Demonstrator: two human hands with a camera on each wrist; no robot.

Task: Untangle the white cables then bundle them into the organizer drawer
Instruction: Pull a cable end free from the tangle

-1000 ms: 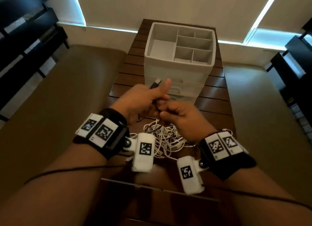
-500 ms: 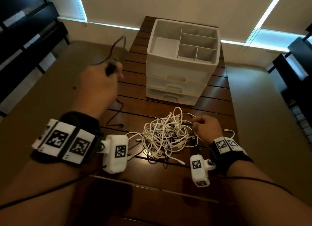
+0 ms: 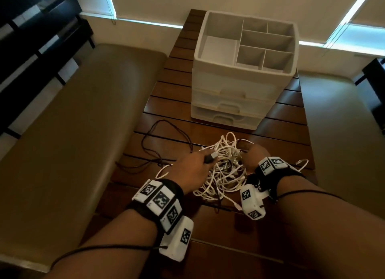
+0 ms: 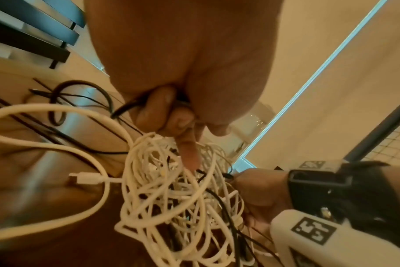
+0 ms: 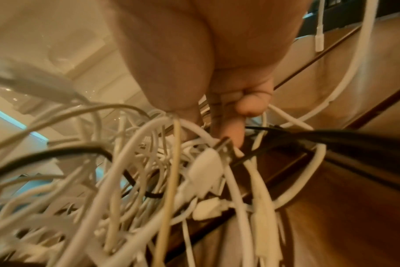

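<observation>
Both hands were down in the tangle of white cables [image 3: 221, 170], which sat in a loose heap on the slatted wooden table [image 3: 281, 137], just in front of the organizer drawer unit [image 3: 239, 87]. All three drawers looked closed, and the divided tray on top had nothing in it that I could see.

The left hand [image 3: 192, 167] was on the left edge of the heap. In the left wrist view its fingers [image 4: 162, 106] were curled tight around the plug end of a black cable [image 3: 166, 141], with one finger sticking out straight and poking down into the white loops. The rest of that black cable trailed off to the left across the table in loose curves, apart from the white pile. From the head view a dark plug with a metal tip showed right at the knuckles.

The right hand [image 3: 255, 157] was on the right side of the heap, fingers bent down in among the strands. The right wrist view was blurry, but a fingertip [image 5: 231, 133] sat right against a white USB plug [image 5: 208, 168], with other fingers curled back. Couldn't tell if it was actually pinching a cable or just resting on them.

One white cable end [image 3: 302, 162] looped out to the right, past the right wrist.
</observation>
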